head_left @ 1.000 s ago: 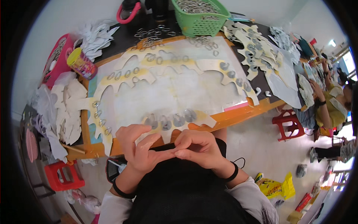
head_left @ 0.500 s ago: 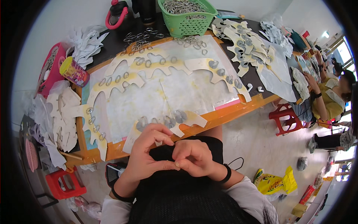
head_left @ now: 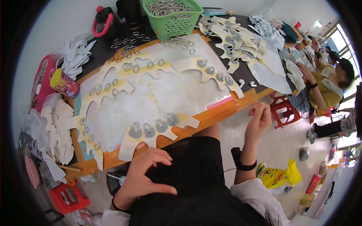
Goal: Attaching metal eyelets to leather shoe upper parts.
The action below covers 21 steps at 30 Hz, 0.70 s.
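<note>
Above my lap, my left hand [head_left: 149,171] is open, thumb and fingers apart with nothing between them. Just past its knuckles, at the table's front edge, lies a pale scalloped strip [head_left: 184,121] with several grey discs [head_left: 149,130] and metal rings on it. My right hand [head_left: 260,118] is raised to the right, over the floor beyond the table edge. Its fingers are curled together; whatever they may hold is hidden. Other scalloped strips [head_left: 156,73] with yellowish smears and metal rings lie across the white work sheet [head_left: 151,101].
A green basket [head_left: 177,24] of metal rings stands at the back, with loose rings [head_left: 126,47] beside it. Strips with discs are heaped [head_left: 233,41] at back right. At left are a yellow-lidded can [head_left: 66,83] and pink basket [head_left: 49,75]. A person [head_left: 328,81] works farther right.
My hands were together over my lap, fingertips touching. They have parted: the right has swung up and to the right, while the left has dropped slightly. The view has shifted a little.
</note>
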### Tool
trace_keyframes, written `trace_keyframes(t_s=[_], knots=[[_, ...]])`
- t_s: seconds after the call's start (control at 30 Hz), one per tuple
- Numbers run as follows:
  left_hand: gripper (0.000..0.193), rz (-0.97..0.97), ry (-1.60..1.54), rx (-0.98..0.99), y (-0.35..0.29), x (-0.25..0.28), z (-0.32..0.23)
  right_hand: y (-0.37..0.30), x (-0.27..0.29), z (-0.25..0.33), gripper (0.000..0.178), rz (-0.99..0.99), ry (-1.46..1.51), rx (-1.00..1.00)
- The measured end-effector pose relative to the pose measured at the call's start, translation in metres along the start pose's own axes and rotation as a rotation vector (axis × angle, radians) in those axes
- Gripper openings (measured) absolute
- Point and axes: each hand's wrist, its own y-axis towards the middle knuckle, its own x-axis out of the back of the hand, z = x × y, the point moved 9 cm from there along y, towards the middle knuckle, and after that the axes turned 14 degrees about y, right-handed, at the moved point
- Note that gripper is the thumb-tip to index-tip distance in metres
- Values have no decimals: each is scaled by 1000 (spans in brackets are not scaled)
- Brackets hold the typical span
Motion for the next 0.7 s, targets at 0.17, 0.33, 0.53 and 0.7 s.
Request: trace_keyframes(t_s=[0.17,0.33,0.53,0.7], knots=[[34,-251,-90,80,-2,23,25,11,42,-40,38,-4,251,-353],[27,-270,-94,127,-4,23,28,11,68,-70,30,-50,250,-410],[23,-275,-82,119,-2,22,27,26,86,-103,54,-282,-3,-368],[20,-280,-81,123,-4,23,26,32,77,-109,63,-291,-7,-433]])
